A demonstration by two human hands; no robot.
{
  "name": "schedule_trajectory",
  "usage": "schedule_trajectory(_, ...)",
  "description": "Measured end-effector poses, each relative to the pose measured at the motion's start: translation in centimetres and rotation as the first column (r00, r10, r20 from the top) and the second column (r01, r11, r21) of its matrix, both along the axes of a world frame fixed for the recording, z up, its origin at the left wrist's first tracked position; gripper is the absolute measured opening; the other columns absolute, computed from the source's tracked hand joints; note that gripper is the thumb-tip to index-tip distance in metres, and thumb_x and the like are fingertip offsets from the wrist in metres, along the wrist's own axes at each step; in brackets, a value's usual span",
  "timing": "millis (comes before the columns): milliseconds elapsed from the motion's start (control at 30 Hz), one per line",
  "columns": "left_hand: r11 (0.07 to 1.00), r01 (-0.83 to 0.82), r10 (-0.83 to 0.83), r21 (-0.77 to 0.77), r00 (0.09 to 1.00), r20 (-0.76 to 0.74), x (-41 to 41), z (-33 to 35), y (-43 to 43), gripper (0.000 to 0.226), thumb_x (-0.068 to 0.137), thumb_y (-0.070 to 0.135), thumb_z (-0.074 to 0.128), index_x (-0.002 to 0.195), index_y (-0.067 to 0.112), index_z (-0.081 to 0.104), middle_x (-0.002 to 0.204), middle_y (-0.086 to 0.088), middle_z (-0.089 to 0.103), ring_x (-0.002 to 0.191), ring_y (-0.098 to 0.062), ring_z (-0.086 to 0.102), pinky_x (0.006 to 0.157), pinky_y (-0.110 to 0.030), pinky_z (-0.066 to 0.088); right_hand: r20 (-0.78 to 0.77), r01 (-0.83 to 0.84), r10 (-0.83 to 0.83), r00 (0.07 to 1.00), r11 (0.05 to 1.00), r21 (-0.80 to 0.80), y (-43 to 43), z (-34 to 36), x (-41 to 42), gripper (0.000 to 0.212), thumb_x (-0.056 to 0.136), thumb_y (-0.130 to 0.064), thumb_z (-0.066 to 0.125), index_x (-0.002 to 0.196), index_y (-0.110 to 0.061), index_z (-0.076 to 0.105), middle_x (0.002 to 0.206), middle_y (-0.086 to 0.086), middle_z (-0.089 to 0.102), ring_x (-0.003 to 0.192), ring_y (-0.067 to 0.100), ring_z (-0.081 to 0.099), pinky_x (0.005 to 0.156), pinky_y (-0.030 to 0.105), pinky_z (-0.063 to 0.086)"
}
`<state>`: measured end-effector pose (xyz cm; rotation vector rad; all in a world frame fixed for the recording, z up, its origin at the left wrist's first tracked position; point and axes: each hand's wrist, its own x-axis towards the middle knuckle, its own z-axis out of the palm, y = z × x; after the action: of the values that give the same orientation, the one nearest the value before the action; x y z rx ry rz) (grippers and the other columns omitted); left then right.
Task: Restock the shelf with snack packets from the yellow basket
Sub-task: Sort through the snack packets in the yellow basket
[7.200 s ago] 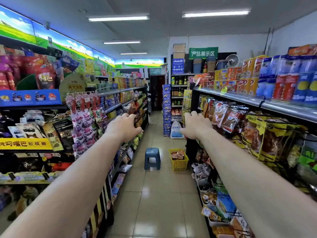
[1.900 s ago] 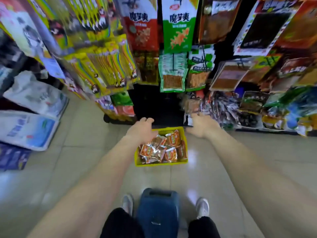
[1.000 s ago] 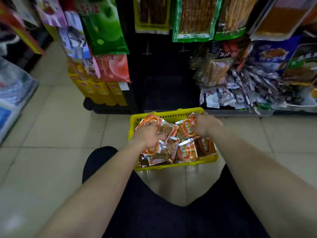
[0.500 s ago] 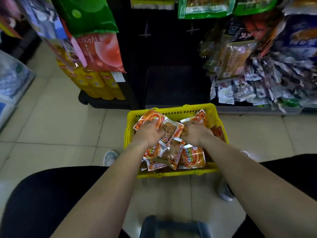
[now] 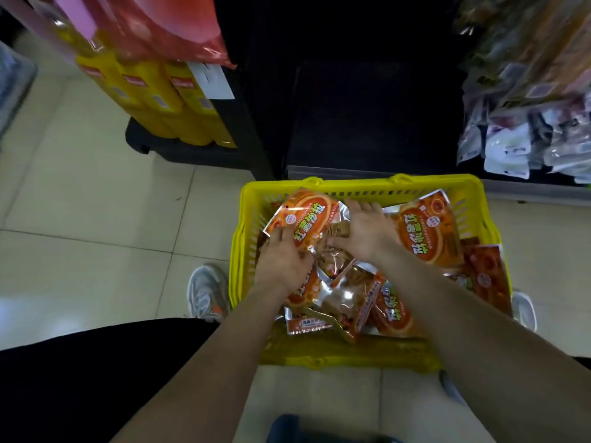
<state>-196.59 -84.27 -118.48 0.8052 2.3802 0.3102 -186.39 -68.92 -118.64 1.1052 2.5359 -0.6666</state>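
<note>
A yellow basket (image 5: 351,183) stands on the tiled floor between my feet, right in front of the shelf. Several orange snack packets lie in it, one against its right wall (image 5: 428,231). My left hand (image 5: 283,260) grips the lower left edge of the topmost orange packet (image 5: 303,219), with the thumb on its face. My right hand (image 5: 364,235) holds the same packet at its right side, fingers spread over the clear part and thumb pointing left under its corner. The packets below my hands are partly hidden.
The shelf's dark bottom bay (image 5: 367,116) opens just behind the basket. Yellow packs (image 5: 153,100) stand at the left, and pale packets (image 5: 527,145) fill the low shelf at the right. My left shoe (image 5: 208,292) touches the basket. A blue stool (image 5: 303,430) sits below me.
The view has dropped closer to the basket. My right hand has moved left, and both hands now hold the top packet at the basket's far left.
</note>
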Motion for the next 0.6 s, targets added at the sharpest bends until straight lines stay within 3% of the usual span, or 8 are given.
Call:
schedule_trajectory(100,0.998,0.034,-0.035,0.058,0.999,0.012,0.7,0.6,0.2,0.069,0.091,0.044,0.061,0.15,0.021,0.035,0.153,-0.004,0.037,0.131,-0.031,0.049,0.108,-0.048,0.044,-0.038,0.026,-0.024,0.999,0.998,0.059,-0.3,0.9,1.0,0.103,0.07,-0.061,0.079,0.149,-0.016,0.031,0.144,0.009,0.046,0.136,0.033,0.037,0.109,0.049,0.037)
schedule_trajectory(200,0.987,0.019,-0.028,0.162,0.998,0.055,1.4,2.1,0.8,0.062,0.093,0.041,0.063,0.148,0.025,0.041,0.152,-0.001,0.038,0.126,-0.023,0.053,0.108,-0.04,0.044,-0.107,0.176,-0.188,0.976,0.978,-0.109,-0.6,2.0,2.7,0.095,0.064,-0.045,0.089,0.139,-0.016,0.04,0.137,0.008,0.049,0.131,0.032,0.044,0.108,0.048,0.041)
schedule_trajectory(267,0.977,0.021,-0.038,0.211,0.997,0.073,2.0,3.2,1.4,0.06,0.093,0.037,0.063,0.148,0.023,0.042,0.151,-0.001,0.04,0.128,-0.021,0.051,0.106,-0.035,0.041,-0.159,0.275,-0.314,0.936,0.935,-0.224,-0.6,2.8,4.2,0.071,0.069,-0.036,0.088,0.124,-0.018,0.047,0.119,0.004,0.053,0.114,0.026,0.054,0.098,0.042,0.047)
schedule_trajectory(333,0.97,0.034,-0.06,0.239,0.993,0.101,2.6,4.1,1.8,0.06,0.094,0.033,0.063,0.149,0.023,0.042,0.15,-0.001,0.04,0.116,-0.014,0.053,0.102,-0.029,0.04,-0.207,0.329,-0.394,0.896,0.899,-0.288,-0.5,3.5,5.6,0.045,0.083,-0.033,0.078,0.114,-0.019,0.048,0.106,0.0,0.058,0.099,0.022,0.059,0.084,0.037,0.048)
schedule_trajectory(433,0.96,0.104,-0.142,0.259,0.981,0.131,3.6,4.6,2.1,0.06,0.095,0.03,0.064,0.15,0.026,0.04,0.149,0.0,0.042,0.099,-0.005,0.05,0.096,-0.024,0.04,-0.27,0.388,-0.499,0.823,0.842,-0.374,-0.2,4.3,7.4,0.026,0.097,-0.027,0.062,0.12,-0.017,0.054,0.101,0.0,0.064,0.09,0.02,0.062,0.074,0.029,0.042)
schedule_trajectory(600,0.944,0.103,-0.141,0.313,0.985,0.101,3.1,4.5,2.5,0.052,0.094,0.031,0.064,0.144,0.032,0.048,0.146,0.002,0.05,0.123,-0.02,0.056,0.104,-0.037,0.047,-0.377,0.472,-0.557,0.74,0.829,-0.3,2.0,5.2,9.9,0.023,0.099,-0.026,0.058,0.116,-0.013,0.065,0.101,0.005,0.069,0.097,0.028,0.065,0.068,0.026,0.042)
